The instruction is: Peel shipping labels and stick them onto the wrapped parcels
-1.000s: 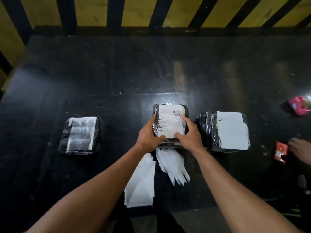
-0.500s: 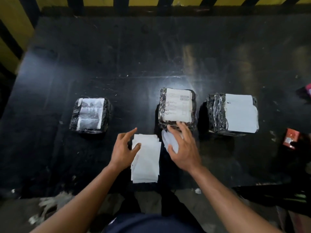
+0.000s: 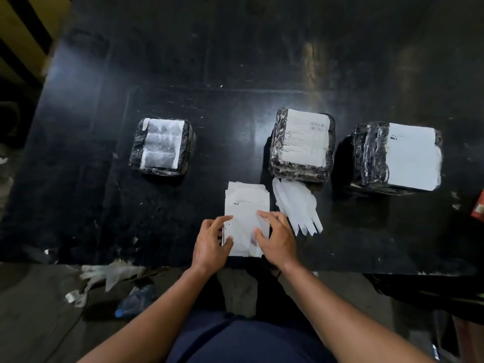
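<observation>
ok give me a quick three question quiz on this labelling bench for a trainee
1. True or false: both hands rest on the stack of labels.
2. How many wrapped parcels sit on the black table?
3. Multiple choice: the pile of peeled backing strips lies
A. left of the label stack
B. right of the label stack, in front of the middle parcel
C. on top of the right parcel

Key
1. True: the left hand and right hand both touch it.
2. Three, counting the left parcel.
3. B
</observation>
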The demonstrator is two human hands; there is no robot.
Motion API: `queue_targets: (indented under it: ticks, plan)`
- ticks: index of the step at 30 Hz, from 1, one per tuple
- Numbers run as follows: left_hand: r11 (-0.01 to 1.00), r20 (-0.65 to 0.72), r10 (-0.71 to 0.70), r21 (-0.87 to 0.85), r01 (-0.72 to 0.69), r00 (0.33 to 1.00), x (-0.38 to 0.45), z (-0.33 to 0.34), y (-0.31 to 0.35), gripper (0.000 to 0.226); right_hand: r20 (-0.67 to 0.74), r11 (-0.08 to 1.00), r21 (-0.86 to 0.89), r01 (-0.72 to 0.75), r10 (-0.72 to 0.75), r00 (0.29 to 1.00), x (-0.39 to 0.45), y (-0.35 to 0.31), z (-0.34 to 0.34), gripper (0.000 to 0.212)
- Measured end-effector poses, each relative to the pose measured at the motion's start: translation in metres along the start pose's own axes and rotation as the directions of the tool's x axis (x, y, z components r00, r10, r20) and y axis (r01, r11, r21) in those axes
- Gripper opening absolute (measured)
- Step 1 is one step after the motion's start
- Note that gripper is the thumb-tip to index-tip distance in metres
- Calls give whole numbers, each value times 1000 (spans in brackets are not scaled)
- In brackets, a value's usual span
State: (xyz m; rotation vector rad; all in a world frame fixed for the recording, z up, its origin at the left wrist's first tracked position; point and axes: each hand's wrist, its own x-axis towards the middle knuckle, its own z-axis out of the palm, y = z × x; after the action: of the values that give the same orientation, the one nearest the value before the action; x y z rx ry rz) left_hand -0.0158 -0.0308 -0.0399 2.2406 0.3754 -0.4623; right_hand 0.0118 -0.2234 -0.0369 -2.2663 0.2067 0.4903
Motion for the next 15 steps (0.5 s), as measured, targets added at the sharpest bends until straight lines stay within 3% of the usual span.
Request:
queue_targets:
  ticks: [5, 15]
  plan:
    - [998, 19, 2, 66, -3, 1000, 8, -3, 5, 61, -104, 995, 77, -57, 65, 992, 15, -9, -1, 22]
    - [997, 69, -24, 80, 18, 997, 20, -7, 5, 67, -140, 936, 296, -190, 239, 961, 31, -2, -6, 21]
